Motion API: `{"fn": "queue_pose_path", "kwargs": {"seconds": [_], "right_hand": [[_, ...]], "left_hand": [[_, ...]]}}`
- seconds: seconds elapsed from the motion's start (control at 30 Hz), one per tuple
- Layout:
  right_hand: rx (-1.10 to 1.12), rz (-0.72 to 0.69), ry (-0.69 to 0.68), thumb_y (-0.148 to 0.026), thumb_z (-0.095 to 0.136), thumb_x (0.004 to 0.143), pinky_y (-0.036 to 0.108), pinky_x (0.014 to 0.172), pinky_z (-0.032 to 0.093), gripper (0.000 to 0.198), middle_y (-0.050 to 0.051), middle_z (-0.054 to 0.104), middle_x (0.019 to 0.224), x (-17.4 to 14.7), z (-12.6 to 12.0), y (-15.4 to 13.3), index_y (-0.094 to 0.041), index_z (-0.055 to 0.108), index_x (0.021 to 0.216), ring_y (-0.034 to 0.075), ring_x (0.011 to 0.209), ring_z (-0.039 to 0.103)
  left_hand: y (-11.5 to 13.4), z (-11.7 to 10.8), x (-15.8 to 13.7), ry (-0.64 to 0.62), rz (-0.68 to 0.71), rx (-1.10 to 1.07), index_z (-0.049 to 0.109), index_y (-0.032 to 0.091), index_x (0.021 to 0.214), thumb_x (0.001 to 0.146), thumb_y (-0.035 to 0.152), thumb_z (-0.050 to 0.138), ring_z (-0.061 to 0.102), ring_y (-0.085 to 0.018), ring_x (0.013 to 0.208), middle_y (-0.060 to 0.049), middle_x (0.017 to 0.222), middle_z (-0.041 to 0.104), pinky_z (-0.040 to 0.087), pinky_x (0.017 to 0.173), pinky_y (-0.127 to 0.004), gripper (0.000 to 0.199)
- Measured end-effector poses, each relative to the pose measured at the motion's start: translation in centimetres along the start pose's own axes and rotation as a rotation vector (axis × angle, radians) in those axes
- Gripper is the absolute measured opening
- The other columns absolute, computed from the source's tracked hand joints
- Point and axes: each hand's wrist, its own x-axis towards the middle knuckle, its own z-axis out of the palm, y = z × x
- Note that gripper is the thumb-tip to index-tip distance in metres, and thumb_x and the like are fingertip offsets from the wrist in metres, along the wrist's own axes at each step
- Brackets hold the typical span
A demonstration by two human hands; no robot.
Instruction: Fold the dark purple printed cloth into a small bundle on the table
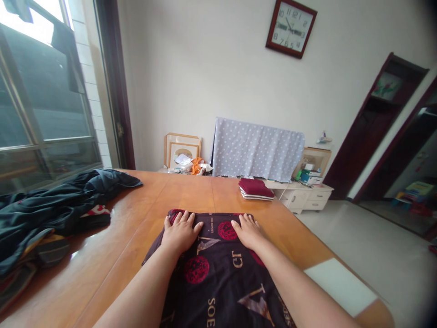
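A black garment (218,273) printed with red discs and tan letters lies spread on the wooden table in front of me. My left hand (180,231) rests flat on its far left corner, fingers spread. On the far right corner my right hand (248,231) lies palm down, with the fingers outstretched. Both forearms reach over the cloth, covering parts of its sides. The garment's near end runs out of the picture.
Dark clothes (61,209) are heaped on the table's left side. A folded maroon stack (256,187) sits near the far right edge of the table (136,218). At the right corner lies a pale sheet (341,284). A white cabinet (307,198) stands beyond.
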Motion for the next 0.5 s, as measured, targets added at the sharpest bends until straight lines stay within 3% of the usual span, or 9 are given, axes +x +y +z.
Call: {"fn": "queue_pose_path", "kwargs": {"seconds": [0.13,0.33,0.5], "right_hand": [[-0.017,0.065,-0.068,-0.068,0.019,0.098,0.051,0.122,0.006,0.081,0.013,0.011,0.168,0.0,1.0,0.6,-0.017,0.020,0.161,0.028,0.155,0.006],[-0.009,0.063,-0.079,-0.071,0.016,0.096,0.054,0.121,0.003,0.084,0.012,0.010,0.168,0.1,0.8,0.9,-0.019,0.020,0.161,0.029,0.155,0.004],[-0.020,0.061,-0.099,-0.074,0.013,0.094,0.055,0.121,0.000,0.086,0.010,0.007,0.169,0.2,1.0,1.2,-0.021,0.018,0.162,0.029,0.155,0.002]], "left_hand": [[-0.2,-0.6,0.0,-0.022,-0.019,-0.037,0.045,0.031,0.149,0.093,0.074,0.022,0.026,-0.034,0.151,-0.010,0.163,0.034,0.009,0.118,-0.067,0.075],[-1.0,-1.1,0.1,-0.061,-0.052,-0.050,0.047,0.034,0.147,0.094,0.073,0.023,0.027,-0.033,0.150,-0.008,0.162,0.035,0.005,0.116,-0.071,0.070],[-1.4,-0.5,0.2,0.004,-0.079,-0.022,0.050,0.033,0.145,0.092,0.075,0.027,0.027,-0.036,0.149,-0.009,0.161,0.038,-0.004,0.113,-0.076,0.071]]}}
